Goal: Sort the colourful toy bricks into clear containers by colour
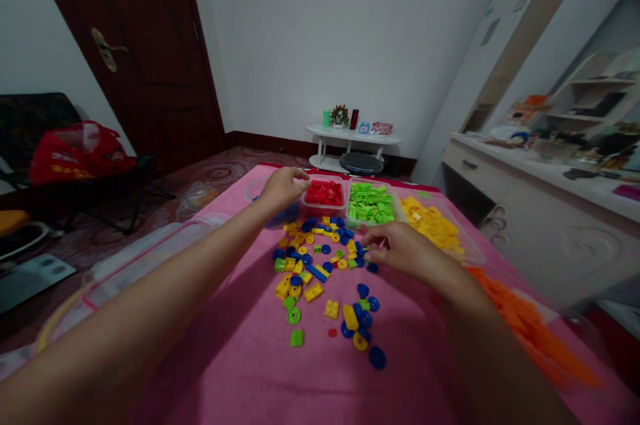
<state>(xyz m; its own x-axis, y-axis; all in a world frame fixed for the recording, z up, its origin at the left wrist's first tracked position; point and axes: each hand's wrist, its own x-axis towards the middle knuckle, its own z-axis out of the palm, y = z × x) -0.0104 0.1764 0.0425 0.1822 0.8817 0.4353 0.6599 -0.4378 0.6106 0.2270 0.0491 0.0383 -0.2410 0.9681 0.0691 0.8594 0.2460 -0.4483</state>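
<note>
At twelve o'clock, red plastic bricks (325, 194) boxed; towards six, multicoloured plastic pieces (317, 272) left loose; left hand (285, 190), right hand (400, 248): fingers' grip unclear.

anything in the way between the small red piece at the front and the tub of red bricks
Yes: a yellow brick lies just beyond the small red piece, then mixed loose pieces spread toward the red tub.

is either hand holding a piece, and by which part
It cannot be told: no held piece shows clearly in the left hand, or in the right hand beside the loose blocks.
</note>
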